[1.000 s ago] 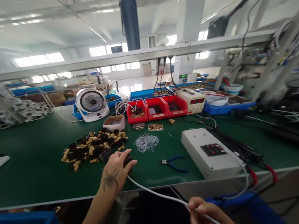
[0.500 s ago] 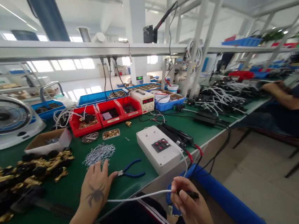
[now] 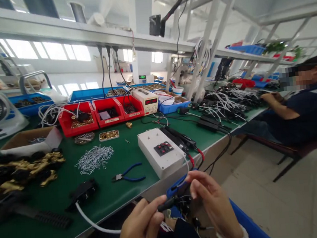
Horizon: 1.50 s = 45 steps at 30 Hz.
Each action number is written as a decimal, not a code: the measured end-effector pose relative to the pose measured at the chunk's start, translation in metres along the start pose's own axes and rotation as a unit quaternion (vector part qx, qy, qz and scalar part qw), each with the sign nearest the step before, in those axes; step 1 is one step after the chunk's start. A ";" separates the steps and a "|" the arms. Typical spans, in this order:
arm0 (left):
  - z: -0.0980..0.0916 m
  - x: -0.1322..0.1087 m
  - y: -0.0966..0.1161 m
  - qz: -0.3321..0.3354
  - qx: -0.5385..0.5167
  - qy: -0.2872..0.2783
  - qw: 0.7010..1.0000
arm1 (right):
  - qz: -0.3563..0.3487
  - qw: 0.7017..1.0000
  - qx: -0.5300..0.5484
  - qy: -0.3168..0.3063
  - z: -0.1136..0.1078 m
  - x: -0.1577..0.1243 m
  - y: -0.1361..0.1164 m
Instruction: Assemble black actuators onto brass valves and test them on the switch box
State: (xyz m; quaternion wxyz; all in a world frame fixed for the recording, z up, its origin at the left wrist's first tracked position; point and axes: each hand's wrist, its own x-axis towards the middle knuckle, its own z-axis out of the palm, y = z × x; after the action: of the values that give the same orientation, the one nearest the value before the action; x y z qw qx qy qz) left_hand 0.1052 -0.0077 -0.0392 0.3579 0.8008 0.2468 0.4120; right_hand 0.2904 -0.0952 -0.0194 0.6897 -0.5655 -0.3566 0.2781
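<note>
Left hand (image 3: 139, 232) partly hides, seemingly, a black plug (image 3: 168, 204).

Both hands hang just off the near edge of the surface (image 3: 110, 200), close together. The left hand (image 3: 141, 231) turns palm-in, thumb and forefinger in a closed grip on a black plug (image 3: 166, 205). The right hand (image 3: 216, 207) faces it, fingers (image 3: 195, 192) curled over the plug's far end, though whether they clasp it is unclear.

Factory assembly workshop, long green workbench (image 3: 121, 197), red parts bins (image 3: 102, 113), power supply (image 3: 149, 100), cable bundles (image 3: 224, 103), steel racking (image 3: 208, 28)
</note>
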 end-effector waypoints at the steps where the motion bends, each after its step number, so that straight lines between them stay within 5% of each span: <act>1: -0.005 0.001 0.002 -0.022 -0.002 0.023 0.999 | 0.031 0.996 -0.071 0.049 -0.007 0.005 0.007; 4: -0.017 0.004 0.009 -0.081 -0.015 0.066 0.994 | 0.106 0.945 -0.278 0.133 -0.031 0.019 0.041; 7: -0.022 0.006 0.016 -0.098 -0.036 0.074 0.992 | 0.129 0.935 -0.288 0.164 -0.048 0.031 0.080; 11: -0.028 0.010 0.022 -0.065 -0.023 0.052 0.996 | 0.169 0.962 -0.205 0.068 -0.043 0.040 0.119; 20: -0.035 0.008 0.030 -0.084 -0.001 0.077 0.994 | 0.197 0.948 -0.175 -0.180 0.019 0.006 0.157; 24: -0.037 0.006 0.032 -0.087 -0.006 0.088 0.992 | 0.147 0.948 -0.191 -0.207 0.027 -0.003 0.128; 28: -0.038 0.007 0.034 -0.084 -0.002 0.091 0.992 | 0.001 0.967 -0.178 -0.181 0.025 0.000 0.060; 33: -0.037 0.006 0.030 -0.097 -0.005 0.073 0.993 | -0.091 0.996 -0.007 -0.012 0.026 0.002 -0.009; 36: -0.036 0.005 0.026 -0.089 0.012 0.063 0.994 | -0.095 0.994 0.032 0.044 0.033 0.004 -0.022; 45: -0.034 0.005 0.020 -0.032 0.057 0.043 0.997 | -0.076 0.990 0.111 0.042 0.048 0.007 -0.026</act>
State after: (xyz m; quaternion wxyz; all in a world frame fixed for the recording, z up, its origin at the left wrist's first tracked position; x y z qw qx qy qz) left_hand 0.0811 -0.0041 -0.0069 0.3137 0.7930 0.3110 0.4195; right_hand 0.2553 -0.0667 0.0123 0.7817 -0.4677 -0.3361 0.2392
